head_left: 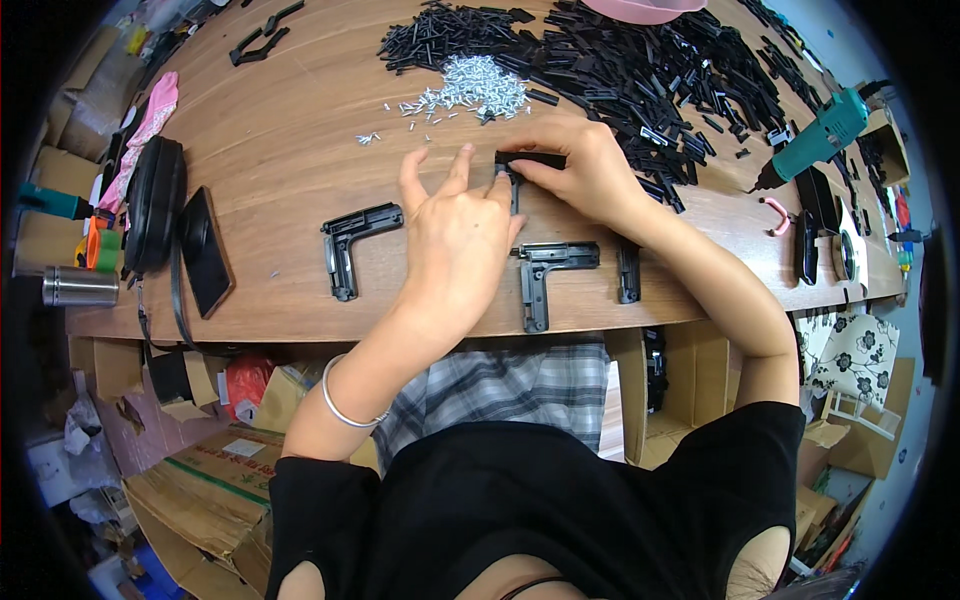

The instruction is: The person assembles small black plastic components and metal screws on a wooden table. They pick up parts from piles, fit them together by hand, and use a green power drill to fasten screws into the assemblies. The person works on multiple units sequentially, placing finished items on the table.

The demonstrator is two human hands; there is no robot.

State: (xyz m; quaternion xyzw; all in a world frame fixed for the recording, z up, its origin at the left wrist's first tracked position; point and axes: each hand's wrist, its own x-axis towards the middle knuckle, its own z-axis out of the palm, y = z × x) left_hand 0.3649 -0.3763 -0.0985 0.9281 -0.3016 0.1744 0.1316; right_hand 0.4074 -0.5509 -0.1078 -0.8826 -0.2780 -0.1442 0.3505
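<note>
Your right hand [590,170]: fingers pinched closed on a black L-shaped plastic bracket [525,165], held just above the wooden surface [290,130] at centre. Your left hand [455,235]: thumb and forefinger pressed to the bracket's corner, other fingers spread open; silver bangle [345,405] at the wrist.

On the surface: a second bracket [350,240] at 9 o'clock of your left hand; a third [545,275] at 6 o'clock of the held one; a small pile of silver screws [475,90] at 12 o'clock; a heap of black plastic parts [650,70] at 1 o'clock; a green power screwdriver [815,135] at 3 o'clock; a black pouch [155,200] far at 9 o'clock.
</note>
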